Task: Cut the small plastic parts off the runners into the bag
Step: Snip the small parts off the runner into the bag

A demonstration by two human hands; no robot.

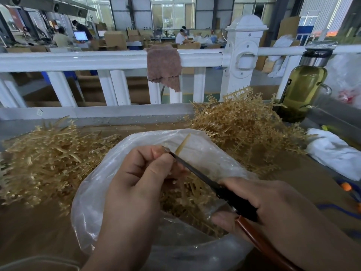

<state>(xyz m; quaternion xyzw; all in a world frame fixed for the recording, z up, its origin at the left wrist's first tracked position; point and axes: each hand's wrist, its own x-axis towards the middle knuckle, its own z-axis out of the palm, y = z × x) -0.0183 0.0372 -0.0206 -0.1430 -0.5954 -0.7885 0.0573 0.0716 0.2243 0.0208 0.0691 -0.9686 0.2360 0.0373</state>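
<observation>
Nearest, right hand (273, 208) curled round the black and red-brown handles of a cutter (197, 173), dark blade angled up and left over the bag's mouth. Beside it, left hand (140, 178) pinching a tan runner (182, 144) between thumb and fingers, stem poking upward just past the blade tip. Under both hands, clear plastic bag (93, 202), open on the brown tabletop (35, 231) — tan plastic pieces (187, 194) heaped inside. Heaps of runners on either side: left pile (45, 159), right pile (244, 124). At far right, white cloth (332, 151) and a bottle (300, 90) of yellow-green liquid. Behind, white railing (78, 60) with a brown rag (164, 67) draped over it — further off, people at tables among cartons.
</observation>
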